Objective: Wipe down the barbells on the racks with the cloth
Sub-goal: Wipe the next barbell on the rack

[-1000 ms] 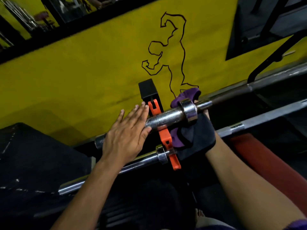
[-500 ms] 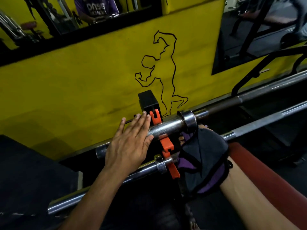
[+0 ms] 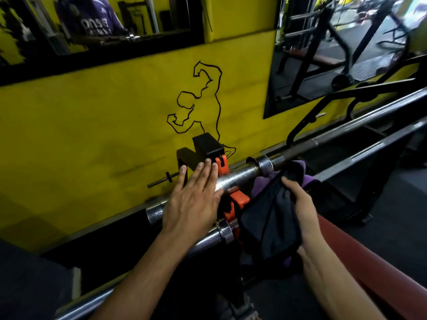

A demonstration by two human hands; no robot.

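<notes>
Two barbells lie on a rack with orange hooks (image 3: 240, 199). The upper barbell (image 3: 240, 175) has a chrome sleeve and collar, and its dark shaft runs up to the right. The lower barbell (image 3: 215, 235) runs parallel below it. My left hand (image 3: 194, 199) rests flat, fingers straight, on the upper barbell's sleeve. My right hand (image 3: 298, 199) grips a dark cloth with purple backing (image 3: 268, 222), which hangs between the two bars just right of the hooks, below the upper collar.
A yellow wall (image 3: 104, 135) with a black bodybuilder outline stands right behind the rack. Mirrors sit above and at upper right. A red bench pad (image 3: 360, 262) lies at lower right. A black rack post (image 3: 208, 144) rises behind the hooks.
My right hand with the cloth came off the upper barbell's collar and dropped below it, and now shows on top of the cloth. My left hand stayed flat on the sleeve.
</notes>
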